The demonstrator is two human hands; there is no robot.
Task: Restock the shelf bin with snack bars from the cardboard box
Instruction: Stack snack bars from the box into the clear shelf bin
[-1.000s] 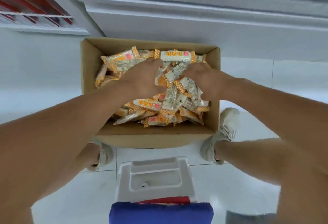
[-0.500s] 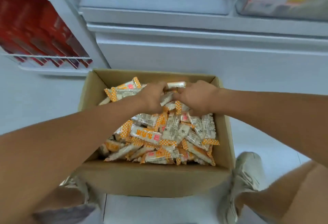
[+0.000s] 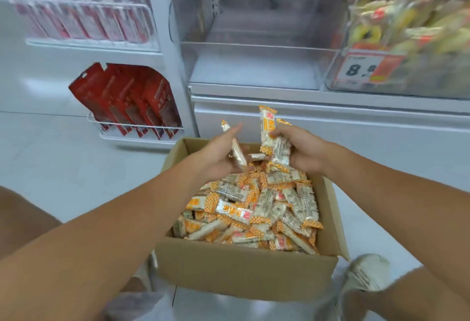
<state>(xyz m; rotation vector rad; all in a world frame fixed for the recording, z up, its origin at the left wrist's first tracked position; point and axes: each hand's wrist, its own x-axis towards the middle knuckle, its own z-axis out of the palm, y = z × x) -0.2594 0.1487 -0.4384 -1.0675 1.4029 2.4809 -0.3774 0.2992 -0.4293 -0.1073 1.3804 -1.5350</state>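
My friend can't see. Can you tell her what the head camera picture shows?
Two hands lift snack bars above an open cardboard box full of them: the left hand holds one bar, the right hand a bunch. Behind stands a clear shelf bin with nothing visible inside.

A shop: price tag (image 3: pixel 366 70) on clear bin, racks w/ red packets (image 3: pixel 132 101)

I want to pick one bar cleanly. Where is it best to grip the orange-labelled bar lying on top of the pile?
Probably pinch the orange-labelled bar across its narrow middle, coming from above: it lies flat, on top, long sides exposed, in the cardboard box.
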